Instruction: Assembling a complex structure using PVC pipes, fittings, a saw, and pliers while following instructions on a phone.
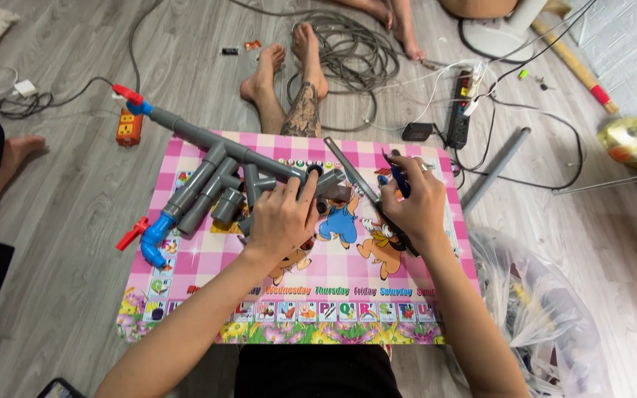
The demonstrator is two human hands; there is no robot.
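An assembly of grey plastic pipes and fittings (215,173) lies on a pink checked cartoon mat (407,295), with blue elbows and red valve handles at its ends. My left hand (283,217) rests on the assembly's right part, its fingers around a grey fitting with a dark round opening (314,171). My right hand (413,203) grips a small blue tool (398,177) and presses on a long grey strip (355,173) that runs diagonally across the mat, just right of that fitting.
Another person's bare feet (289,70) rest beyond the mat, next to coiled cables (355,51) and a power strip (460,110). A loose grey pipe (497,168) lies at the right, a clear plastic bag (532,302) at lower right, an orange socket box (128,127) at upper left.
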